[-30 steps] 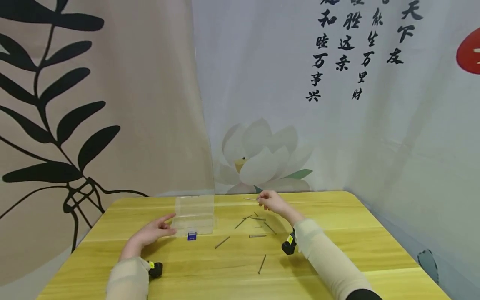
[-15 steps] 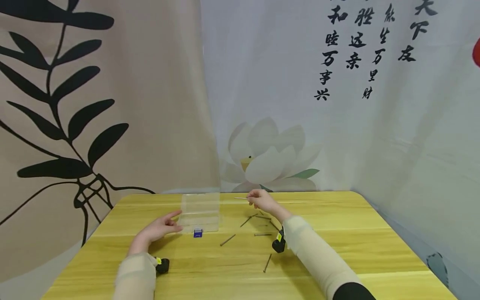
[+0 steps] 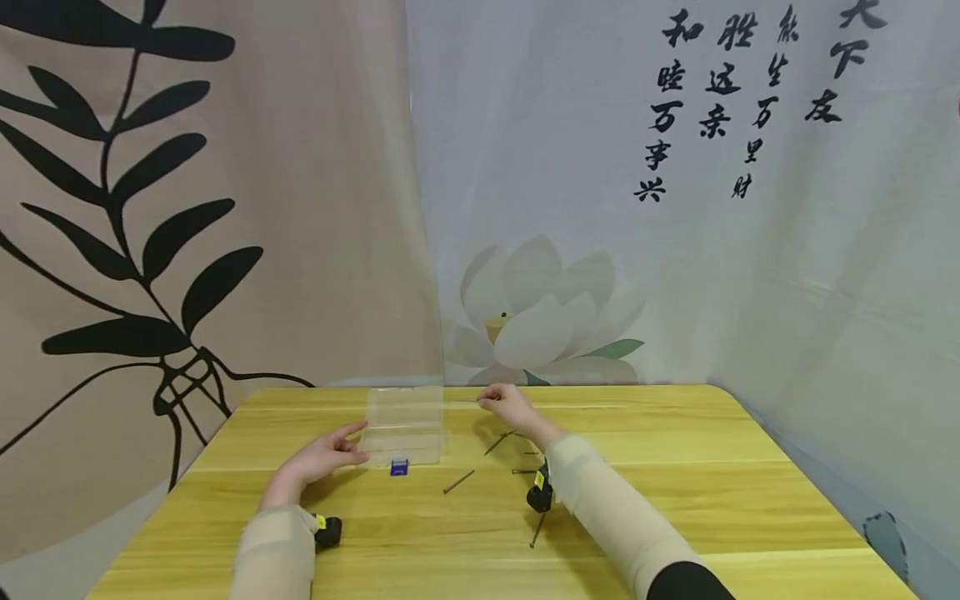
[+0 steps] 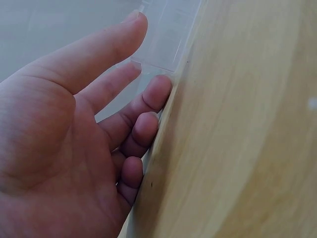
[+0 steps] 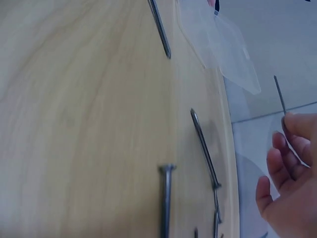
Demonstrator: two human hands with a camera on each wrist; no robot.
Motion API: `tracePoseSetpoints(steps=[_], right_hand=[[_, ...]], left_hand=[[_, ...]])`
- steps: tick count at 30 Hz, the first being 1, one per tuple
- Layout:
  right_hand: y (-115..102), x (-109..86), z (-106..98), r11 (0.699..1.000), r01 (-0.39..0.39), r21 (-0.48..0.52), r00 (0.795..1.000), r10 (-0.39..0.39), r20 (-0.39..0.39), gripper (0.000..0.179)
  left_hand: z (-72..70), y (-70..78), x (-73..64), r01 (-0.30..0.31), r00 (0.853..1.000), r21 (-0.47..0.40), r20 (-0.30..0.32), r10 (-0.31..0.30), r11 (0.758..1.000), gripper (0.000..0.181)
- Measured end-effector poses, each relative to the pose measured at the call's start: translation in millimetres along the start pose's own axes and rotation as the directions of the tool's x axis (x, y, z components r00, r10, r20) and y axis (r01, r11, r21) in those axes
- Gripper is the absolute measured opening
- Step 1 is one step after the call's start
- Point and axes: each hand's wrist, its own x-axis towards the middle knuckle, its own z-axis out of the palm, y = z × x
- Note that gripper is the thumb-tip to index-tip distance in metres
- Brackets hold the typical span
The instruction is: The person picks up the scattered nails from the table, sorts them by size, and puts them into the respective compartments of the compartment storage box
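A clear plastic box (image 3: 405,445) with a blue latch (image 3: 399,468) lies with its lid raised near the table's back edge. At its left side, my left hand (image 3: 324,457) touches the box with spread thumb and fingers; up close, the left hand (image 4: 74,134) has its other fingers loosely bent against the tabletop. To the right of the box, my right hand (image 3: 512,407) holds a thin metal nail above the table. The right wrist view shows that nail (image 5: 280,93) pinched between thumb and finger, its shank pointing away from the hand.
Several loose nails lie on the wooden table (image 3: 390,542), among them one nail (image 3: 459,482) in front of the box and another nail (image 5: 203,144) nearer the back edge. Some are partly hidden by the right arm. A printed cloth (image 3: 337,208) hangs behind the table.
My right hand has moved left toward the box with the nail in its fingers. My left hand stays at the box's left side. The head view has shifted slightly.
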Motion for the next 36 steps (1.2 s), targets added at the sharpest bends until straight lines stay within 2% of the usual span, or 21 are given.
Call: tracePoseSetpoints(steps=[7, 28, 36], right_hand=[[-3.6, 8.3, 11.7, 1.000, -0.004, -0.024, 1.000, 0.003, -0.015, 0.019], [-17.3, 19.0, 42.6, 0.987, 0.094, -0.130, 0.995, -0.087, 0.055, 0.016], [-23.3, 16.7, 48.7, 0.978, 0.118, -0.174, 0.991, -0.106, 0.080, 0.012]], left_hand=[[0.9, 1.2, 1.2, 0.036, 0.999, -0.014, -0.021, -0.036, 0.999, 0.073], [1.6, 2.7, -0.4, 0.030, 0.999, -0.029, -0.026, -0.031, 0.999, 0.073], [3.1, 0.8, 0.3, 0.021, 0.999, -0.028, -0.033, -0.022, 0.999, 0.073]])
